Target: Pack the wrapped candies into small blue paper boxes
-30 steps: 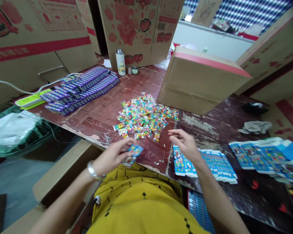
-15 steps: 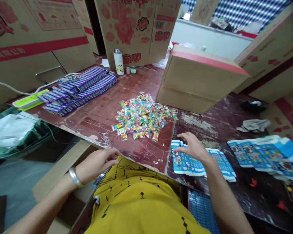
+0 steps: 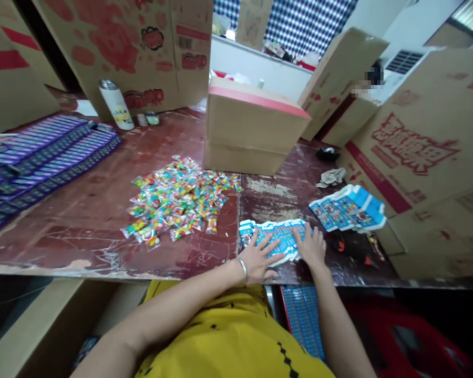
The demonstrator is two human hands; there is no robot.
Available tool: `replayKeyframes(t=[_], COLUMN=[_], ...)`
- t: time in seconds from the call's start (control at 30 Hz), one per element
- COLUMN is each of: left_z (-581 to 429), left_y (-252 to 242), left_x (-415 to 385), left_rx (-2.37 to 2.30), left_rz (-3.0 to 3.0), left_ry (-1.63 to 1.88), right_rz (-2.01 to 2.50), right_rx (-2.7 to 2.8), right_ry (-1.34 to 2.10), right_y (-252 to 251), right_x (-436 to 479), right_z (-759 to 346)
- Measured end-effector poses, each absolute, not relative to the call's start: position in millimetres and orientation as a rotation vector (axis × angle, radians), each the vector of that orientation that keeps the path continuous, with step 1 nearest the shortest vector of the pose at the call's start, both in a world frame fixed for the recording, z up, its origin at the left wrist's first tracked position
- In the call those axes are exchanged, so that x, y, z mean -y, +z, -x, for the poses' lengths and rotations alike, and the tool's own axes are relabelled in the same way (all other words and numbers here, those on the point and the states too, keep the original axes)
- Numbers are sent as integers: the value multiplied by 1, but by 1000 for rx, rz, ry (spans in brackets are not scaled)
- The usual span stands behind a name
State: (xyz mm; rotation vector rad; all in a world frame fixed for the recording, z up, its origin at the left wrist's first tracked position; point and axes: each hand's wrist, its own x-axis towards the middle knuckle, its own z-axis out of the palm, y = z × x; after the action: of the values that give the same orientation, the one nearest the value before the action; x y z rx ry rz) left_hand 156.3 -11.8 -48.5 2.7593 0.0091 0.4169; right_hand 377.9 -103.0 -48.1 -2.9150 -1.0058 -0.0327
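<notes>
A fanned row of flat blue printed cartons (image 3: 278, 234) lies on the dark red table near its front edge. My left hand (image 3: 258, 258), a silver bangle at its wrist, rests on the row's left part with fingers spread. On the right end of the same row lies my right hand (image 3: 312, 247), its fingers stretched out. Neither hand is closed round a carton. To the left is a heap of small clear packets of coloured candy (image 3: 181, 197). A second fanned stack of blue cartons (image 3: 349, 209) sits farther right, apart from my hands.
Rows of purple boxes (image 3: 51, 157) stand at the left. A white flask (image 3: 117, 105) is at the back beside two small jars. A cardboard box (image 3: 252, 128) stands behind the candy; big cartons (image 3: 429, 157) line the right. A grey cloth (image 3: 331, 177) lies near them.
My left hand has moved from the table's front edge onto the blue cartons. My right hand has shifted to the row's right end. The view has turned to the right.
</notes>
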Motion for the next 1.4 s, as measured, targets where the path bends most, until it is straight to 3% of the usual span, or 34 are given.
replayKeyframes(t=[0.37, 0.6, 0.77, 1.07, 1.4], left_z=[-72, -32, -2, 32, 18], left_y=[-48, -40, -48, -47, -37], left_x=[-28, -10, 11, 13, 9], left_rx=[-272, -461, -496, -603, -1286], left_rz=[-2860, -2830, -2773, -2651, -2403], left_ry=[293, 310, 282, 365, 690], right_rz=[2635, 2362, 1879, 1898, 2105], right_rx=[1427, 1612, 2051, 2388, 2322], right_ry=[-35, -109, 220, 411, 400], right_y=[-50, -18, 5, 3, 0], right_x=[19, 1, -16, -35, -43], right_z=[-282, -258, -223, -172, -142])
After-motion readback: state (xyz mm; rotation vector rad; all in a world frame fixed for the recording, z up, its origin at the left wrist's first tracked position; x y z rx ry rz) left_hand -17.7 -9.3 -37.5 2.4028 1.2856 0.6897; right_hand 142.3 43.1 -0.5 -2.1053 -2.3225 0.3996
